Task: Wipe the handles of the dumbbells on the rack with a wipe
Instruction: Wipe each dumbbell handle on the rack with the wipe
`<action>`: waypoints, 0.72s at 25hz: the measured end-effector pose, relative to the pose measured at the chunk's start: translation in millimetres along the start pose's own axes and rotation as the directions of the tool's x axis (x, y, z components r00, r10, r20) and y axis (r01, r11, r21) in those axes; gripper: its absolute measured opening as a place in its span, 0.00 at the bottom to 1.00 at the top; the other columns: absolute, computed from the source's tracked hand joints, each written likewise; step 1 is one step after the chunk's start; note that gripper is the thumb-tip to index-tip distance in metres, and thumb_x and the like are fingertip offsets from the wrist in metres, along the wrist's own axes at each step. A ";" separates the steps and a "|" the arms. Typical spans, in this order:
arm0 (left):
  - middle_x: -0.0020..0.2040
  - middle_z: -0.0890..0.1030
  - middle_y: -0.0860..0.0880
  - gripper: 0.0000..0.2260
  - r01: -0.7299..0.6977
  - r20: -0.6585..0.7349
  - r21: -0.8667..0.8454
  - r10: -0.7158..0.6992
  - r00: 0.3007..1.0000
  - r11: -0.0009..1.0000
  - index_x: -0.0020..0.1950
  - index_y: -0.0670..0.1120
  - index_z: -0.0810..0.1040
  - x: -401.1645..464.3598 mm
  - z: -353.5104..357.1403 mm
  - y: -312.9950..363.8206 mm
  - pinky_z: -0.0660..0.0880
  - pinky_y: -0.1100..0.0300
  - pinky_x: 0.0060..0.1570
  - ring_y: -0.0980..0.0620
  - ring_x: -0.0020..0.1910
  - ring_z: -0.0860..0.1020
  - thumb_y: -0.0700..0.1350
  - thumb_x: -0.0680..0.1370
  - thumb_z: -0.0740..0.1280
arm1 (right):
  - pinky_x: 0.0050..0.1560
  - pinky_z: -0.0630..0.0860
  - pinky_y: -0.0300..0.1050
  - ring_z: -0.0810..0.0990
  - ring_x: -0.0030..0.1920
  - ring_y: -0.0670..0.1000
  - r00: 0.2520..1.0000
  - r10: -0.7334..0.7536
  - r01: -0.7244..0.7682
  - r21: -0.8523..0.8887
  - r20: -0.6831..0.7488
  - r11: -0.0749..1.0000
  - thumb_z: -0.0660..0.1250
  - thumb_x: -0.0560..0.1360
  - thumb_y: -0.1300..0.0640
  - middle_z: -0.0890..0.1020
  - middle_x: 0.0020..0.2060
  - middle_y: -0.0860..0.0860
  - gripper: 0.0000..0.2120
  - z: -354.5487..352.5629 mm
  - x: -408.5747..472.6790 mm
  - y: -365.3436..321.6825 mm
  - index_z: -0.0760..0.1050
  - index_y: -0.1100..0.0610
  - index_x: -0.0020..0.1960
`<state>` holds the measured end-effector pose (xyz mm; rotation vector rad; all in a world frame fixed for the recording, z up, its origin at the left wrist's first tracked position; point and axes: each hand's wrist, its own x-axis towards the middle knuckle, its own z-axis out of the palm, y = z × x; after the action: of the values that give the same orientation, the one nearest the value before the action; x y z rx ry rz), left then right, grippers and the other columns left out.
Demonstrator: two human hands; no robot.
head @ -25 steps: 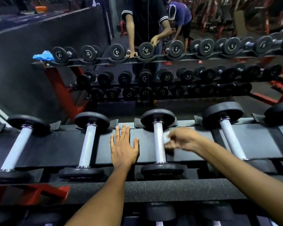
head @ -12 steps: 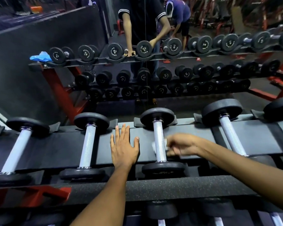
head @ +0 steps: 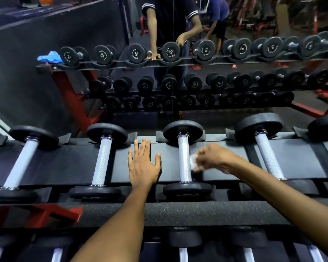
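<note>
Several dumbbells with silver knurled handles lie across the top shelf of the black rack (head: 72, 163). My right hand (head: 214, 158) pinches a small white wipe (head: 194, 161) against the right side of the middle dumbbell's handle (head: 184, 157). My left hand (head: 143, 164) rests flat, fingers straight, on the rack shelf between that handle and the handle to its left (head: 102, 159). Two other handles lie at the far left (head: 21, 163) and to the right (head: 269, 156).
A wall mirror (head: 121, 91) right behind the rack reflects the rack, me and another person. A blue cloth (head: 49, 57) shows in the reflection. A padded black bar (head: 178, 212) runs along the front; a lower shelf of dumbbells (head: 184, 241) sits beneath. Red frame parts (head: 45, 214) at left.
My right hand has slid the wipe along the middle handle, down toward me and then back up a little. My left hand stays flat on the shelf.
</note>
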<state>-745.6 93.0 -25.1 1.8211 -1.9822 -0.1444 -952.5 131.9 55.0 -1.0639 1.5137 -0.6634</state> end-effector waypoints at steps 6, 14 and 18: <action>0.79 0.54 0.54 0.28 0.006 -0.005 -0.007 -0.006 1.000 1.000 0.79 0.50 0.55 -3.3 -2.5 1.2 0.36 0.56 0.74 0.54 0.78 0.43 0.57 0.81 0.55 | 0.41 0.74 0.38 0.77 0.33 0.41 0.940 -0.338 0.299 -0.350 -0.054 0.887 0.72 0.70 0.64 0.82 0.31 0.47 0.09 6.8 -21.9 6.6 0.78 0.52 0.35; 0.79 0.55 0.53 0.29 0.000 0.010 -0.015 0.000 1.000 1.000 0.79 0.50 0.56 -2.9 -0.7 -0.2 0.38 0.54 0.76 0.54 0.78 0.43 0.59 0.79 0.50 | 0.49 0.77 0.47 0.80 0.43 0.52 0.791 -0.588 0.412 -0.563 -0.168 0.716 0.71 0.70 0.64 0.81 0.41 0.55 0.05 13.3 -9.4 -14.0 0.84 0.60 0.45; 0.79 0.55 0.53 0.29 -0.003 0.003 -0.014 0.003 1.000 1.000 0.79 0.50 0.57 0.4 2.0 -1.9 0.38 0.54 0.76 0.54 0.78 0.44 0.59 0.80 0.52 | 0.42 0.71 0.34 0.76 0.41 0.48 0.871 -0.411 0.467 -0.717 0.271 0.517 0.71 0.72 0.60 0.80 0.41 0.52 0.06 11.3 -26.8 -16.5 0.84 0.59 0.47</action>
<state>-744.7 91.9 -27.5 1.8098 -1.9814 -0.1594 -937.8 150.1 79.0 -2.1772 1.4859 -0.2702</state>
